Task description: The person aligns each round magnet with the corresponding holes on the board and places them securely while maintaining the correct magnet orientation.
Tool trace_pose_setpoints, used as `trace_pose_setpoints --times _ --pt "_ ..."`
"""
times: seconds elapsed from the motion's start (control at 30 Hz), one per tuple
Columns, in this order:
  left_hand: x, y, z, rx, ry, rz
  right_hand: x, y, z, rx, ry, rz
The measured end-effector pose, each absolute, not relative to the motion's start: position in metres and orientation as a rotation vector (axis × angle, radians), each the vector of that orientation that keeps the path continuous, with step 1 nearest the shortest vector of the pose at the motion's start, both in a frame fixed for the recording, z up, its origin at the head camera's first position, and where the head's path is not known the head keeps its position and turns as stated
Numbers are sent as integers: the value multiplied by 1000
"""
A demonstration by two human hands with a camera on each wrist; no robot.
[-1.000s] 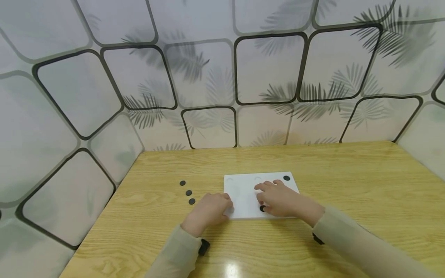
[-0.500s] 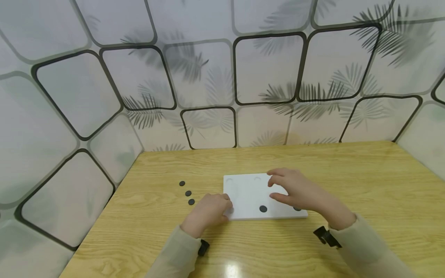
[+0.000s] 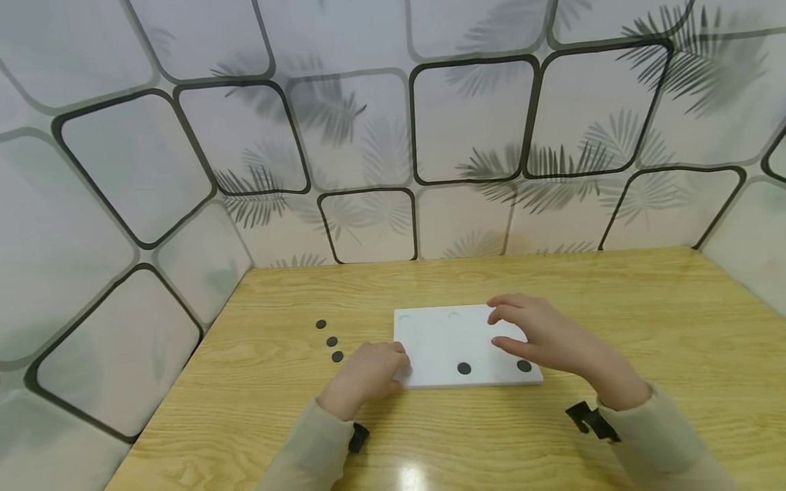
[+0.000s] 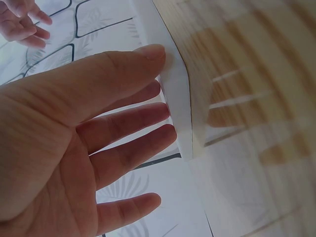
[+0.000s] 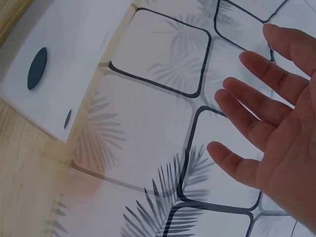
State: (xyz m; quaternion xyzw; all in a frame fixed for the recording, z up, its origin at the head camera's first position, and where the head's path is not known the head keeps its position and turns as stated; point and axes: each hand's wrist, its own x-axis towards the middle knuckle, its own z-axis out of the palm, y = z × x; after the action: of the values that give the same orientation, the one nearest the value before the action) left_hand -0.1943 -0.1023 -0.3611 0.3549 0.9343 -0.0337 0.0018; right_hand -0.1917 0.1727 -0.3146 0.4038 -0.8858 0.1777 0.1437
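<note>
A white rectangular board (image 3: 430,348) lies on the table, with shallow round recesses along its far edge. Two flat black discs sit along its near side: the middle disc (image 3: 464,368) and the right disc (image 3: 524,366). In the right wrist view a nearer disc (image 5: 37,69) and a smaller, farther disc (image 5: 68,119) both lie on the board. My left hand (image 3: 371,375) touches the board's near left corner, its fingers (image 4: 136,155) fairly straight in the left wrist view. Above the board's right side hovers my right hand (image 3: 540,334), spread and holding nothing.
Left of the board, three loose black discs lie on the wooden table (image 3: 245,409): the far one (image 3: 321,324), the middle one (image 3: 332,341) and the near one (image 3: 338,356). A patterned wall covering (image 3: 467,123) rises behind the table and on its left.
My right hand has lifted off the near middle disc and drawn back to the right, uncovering the near right disc. My left hand stays at the board's corner.
</note>
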Motion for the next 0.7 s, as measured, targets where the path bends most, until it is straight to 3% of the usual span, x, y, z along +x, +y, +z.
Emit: trace_pose_setpoints --times 0.7 --pt "-196 -103 -362 1113 2927 -99 -187 200 -318 1107 -2707 565"
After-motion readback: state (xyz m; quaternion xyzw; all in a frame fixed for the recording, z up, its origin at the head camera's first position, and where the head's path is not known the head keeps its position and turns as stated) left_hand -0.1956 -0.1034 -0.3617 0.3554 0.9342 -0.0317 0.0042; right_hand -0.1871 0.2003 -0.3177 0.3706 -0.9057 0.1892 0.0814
